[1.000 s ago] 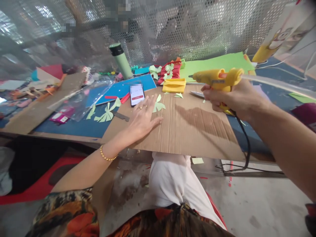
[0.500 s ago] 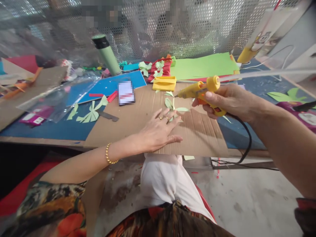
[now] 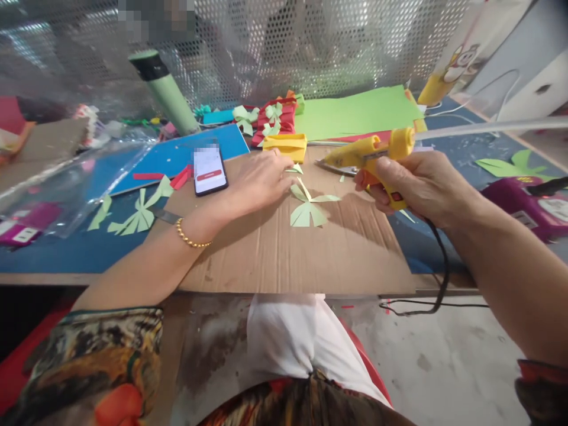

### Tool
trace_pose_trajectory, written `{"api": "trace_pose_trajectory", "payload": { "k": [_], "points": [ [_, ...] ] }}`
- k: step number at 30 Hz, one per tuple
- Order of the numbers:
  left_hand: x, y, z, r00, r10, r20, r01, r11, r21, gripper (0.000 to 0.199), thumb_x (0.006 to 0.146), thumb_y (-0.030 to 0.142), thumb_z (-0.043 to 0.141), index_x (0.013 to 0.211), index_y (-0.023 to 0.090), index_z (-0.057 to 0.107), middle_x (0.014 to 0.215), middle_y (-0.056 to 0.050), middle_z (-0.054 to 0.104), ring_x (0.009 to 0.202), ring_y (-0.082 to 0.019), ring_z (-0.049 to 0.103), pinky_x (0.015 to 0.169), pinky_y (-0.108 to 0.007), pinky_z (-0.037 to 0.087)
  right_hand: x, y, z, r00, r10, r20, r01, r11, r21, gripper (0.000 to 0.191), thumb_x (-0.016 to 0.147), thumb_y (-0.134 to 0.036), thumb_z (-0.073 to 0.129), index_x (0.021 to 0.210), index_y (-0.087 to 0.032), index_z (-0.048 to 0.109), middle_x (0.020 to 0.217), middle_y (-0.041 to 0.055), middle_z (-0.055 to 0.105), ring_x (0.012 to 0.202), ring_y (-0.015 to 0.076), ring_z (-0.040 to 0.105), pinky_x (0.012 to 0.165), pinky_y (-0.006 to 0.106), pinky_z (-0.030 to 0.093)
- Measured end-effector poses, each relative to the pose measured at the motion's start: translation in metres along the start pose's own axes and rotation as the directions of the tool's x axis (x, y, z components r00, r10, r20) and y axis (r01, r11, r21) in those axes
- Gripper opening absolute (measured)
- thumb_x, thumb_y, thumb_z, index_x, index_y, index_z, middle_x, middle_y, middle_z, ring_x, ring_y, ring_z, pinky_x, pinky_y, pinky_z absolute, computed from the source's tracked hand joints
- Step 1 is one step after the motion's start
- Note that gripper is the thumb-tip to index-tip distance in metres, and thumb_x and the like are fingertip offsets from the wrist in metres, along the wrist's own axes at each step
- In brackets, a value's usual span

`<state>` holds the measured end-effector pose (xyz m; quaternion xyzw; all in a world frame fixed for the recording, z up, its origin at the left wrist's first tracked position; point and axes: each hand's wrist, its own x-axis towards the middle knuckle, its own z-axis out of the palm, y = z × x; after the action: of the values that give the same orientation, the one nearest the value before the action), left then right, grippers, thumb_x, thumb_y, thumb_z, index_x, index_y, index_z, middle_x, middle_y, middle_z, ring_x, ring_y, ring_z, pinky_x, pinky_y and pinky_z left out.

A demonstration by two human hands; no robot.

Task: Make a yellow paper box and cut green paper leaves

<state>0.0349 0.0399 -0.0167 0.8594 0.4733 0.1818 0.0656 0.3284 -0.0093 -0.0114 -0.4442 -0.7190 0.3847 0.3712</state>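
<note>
My right hand is wrapped round a yellow hot glue gun, its nozzle pointing left above the cardboard. A clear glue stick sticks out of the gun's back. My left hand reaches across the cardboard, fingertips at a small pale green paper piece; finger and thumb look apart on either side of it. Between my hands a pale green paper bow, with fanned tails and side loops, lies on the cardboard sheet.
A phone lies beside my left forearm. Behind are a folded yellow paper piece, red paper with green bows, green sheets and a green bottle. More cut green paper lies left. The gun's black cord hangs over the front edge.
My left hand has lifted off the paper bow and moved up and left to the small green piece. The glue gun has shifted slightly right, away from the bow. The view has shifted a little.
</note>
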Motion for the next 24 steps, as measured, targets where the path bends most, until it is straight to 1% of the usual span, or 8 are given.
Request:
{"api": "trace_pose_trajectory", "payload": {
  "k": [3, 8, 11, 15, 17, 19, 21, 24],
  "points": [
    [0.001, 0.000, 0.007, 0.992, -0.107, 0.069, 0.117, 0.982, -0.151, 0.017, 0.095, 0.033, 0.067, 0.090, 0.019, 0.075, 0.085, -0.005, 0.071, 0.082, -0.020, 0.062, 0.077, -0.036, 0.048, 0.000, -0.001, 0.002, 0.995, -0.003, -0.097, 0.005, 1.000, 0.022, 0.066, 0.094, -0.087, 0.066, 0.080, -0.023, 0.076, 0.059, 0.0003, 0.056, 0.049, 0.0127, 0.051, 0.050, 0.032, 0.039],
    [-0.002, 0.005, 0.012, 0.977, -0.159, 0.145, 0.204, 0.898, -0.389, 0.007, 0.087, 0.022, 0.068, 0.083, 0.018, 0.071, 0.085, -0.004, 0.071, 0.077, -0.017, 0.060, 0.072, -0.033, 0.047, 0.002, -0.003, 0.008, 0.998, 0.017, -0.060, -0.013, 0.998, 0.067, 0.063, 0.096, -0.083, 0.068, 0.079, -0.023, 0.077, 0.061, 0.0017, 0.058, 0.051, 0.0127, 0.052, 0.051, 0.032, 0.042],
    [-0.006, 0.008, 0.005, 0.970, -0.181, 0.161, 0.227, 0.913, -0.339, 0.012, 0.085, 0.018, 0.067, 0.074, 0.019, 0.064, 0.079, -0.002, 0.068, 0.074, -0.016, 0.058, 0.071, -0.033, 0.045, 0.003, 0.000, 0.012, 1.000, 0.021, -0.023, -0.020, 0.999, 0.029, 0.066, 0.095, -0.085, 0.066, 0.080, -0.022, 0.077, 0.061, 0.0027, 0.061, 0.053, 0.0136, 0.055, 0.053, 0.032, 0.044],
    [-0.017, 0.006, -0.010, 0.938, -0.215, 0.270, 0.261, 0.954, -0.145, 0.020, 0.088, 0.021, 0.066, 0.069, 0.021, 0.060, 0.069, -0.001, 0.062, 0.067, -0.017, 0.054, 0.066, -0.034, 0.041, 0.004, 0.005, 0.015, 0.999, 0.025, 0.031, -0.024, 1.000, -0.014, 0.074, 0.090, -0.093, 0.062, 0.085, -0.020, 0.078, 0.055, -0.0003, 0.058, 0.048, 0.0125, 0.052, 0.050, 0.029, 0.039],
    [-0.022, 0.002, -0.013, 0.952, -0.211, 0.220, 0.223, 0.974, -0.028, 0.019, 0.089, 0.021, 0.065, 0.070, 0.021, 0.060, 0.072, -0.002, 0.063, 0.069, -0.019, 0.057, 0.068, -0.035, 0.044, 0.004, 0.007, 0.016, 0.999, 0.020, 0.039, -0.018, 0.999, -0.037, 0.079, 0.088, -0.096, 0.060, 0.084, -0.019, 0.077, 0.055, -0.0002, 0.059, 0.046, 0.0117, 0.051, 0.048, 0.029, 0.036],
    [-0.026, -0.001, -0.011, 0.987, -0.152, 0.059, 0.147, 0.987, 0.069, 0.013, 0.089, 0.020, 0.065, 0.076, 0.021, 0.065, 0.082, -0.005, 0.069, 0.079, -0.022, 0.063, 0.075, -0.037, 0.049, 0.004, 0.007, 0.016, 0.999, 0.019, 0.041, -0.017, 0.998, -0.063, 0.080, 0.089, -0.096, 0.058, 0.083, -0.018, 0.076, 0.057, 0.0016, 0.061, 0.047, 0.0116, 0.051, 0.049, 0.029, 0.035],
    [-0.028, -0.002, -0.008, 0.995, -0.037, -0.091, 0.048, 0.992, 0.114, 0.011, 0.093, 0.019, 0.063, 0.087, 0.021, 0.072, 0.097, -0.009, 0.073, 0.093, -0.025, 0.067, 0.085, -0.040, 0.052, 0.002, 0.008, 0.016, 0.999, 0.024, 0.032, -0.022, 0.997, -0.074, 0.080, 0.091, -0.095, 0.058, 0.083, -0.018, 0.077, 0.057, 0.0026, 0.062, 0.048, 0.0120, 0.051, 0.050, 0.030, 0.035],
    [-0.030, 0.006, -0.001, 0.981, 0.133, -0.142, -0.117, 0.987, 0.114, 0.019, 0.100, 0.020, 0.060, 0.098, 0.021, 0.079, 0.109, -0.010, 0.075, 0.105, -0.027, 0.069, 0.097, -0.044, 0.053, 0.000, 0.009, 0.014, 0.999, 0.053, 0.015, -0.052, 0.998, -0.034, 0.075, 0.093, -0.092, 0.060, 0.088, -0.019, 0.079, 0.057, 0.0022, 0.060, 0.049, 0.0138, 0.052, 0.051, 0.031, 0.037]
  ]
}}
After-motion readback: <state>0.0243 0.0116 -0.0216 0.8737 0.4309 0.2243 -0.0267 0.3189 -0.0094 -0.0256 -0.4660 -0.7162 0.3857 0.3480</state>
